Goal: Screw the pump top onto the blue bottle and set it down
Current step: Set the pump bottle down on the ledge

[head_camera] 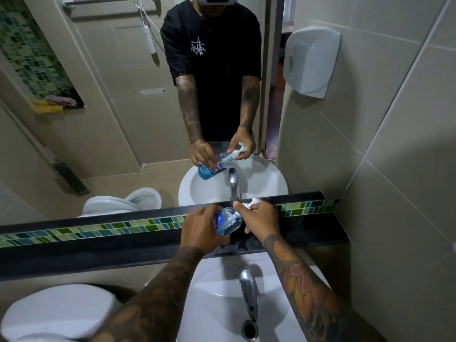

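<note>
Above the sink [212, 314], the left hand [201, 230] grips the tilted blue bottle [228, 222]; at its 2 o'clock, right hand [259, 218] fingers pinch the pump top [249, 204].

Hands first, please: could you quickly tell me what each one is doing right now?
Left hand: closed around the blue bottle, held tilted above the ledge.
Right hand: closed on the pump top at the bottle's neck.
</note>
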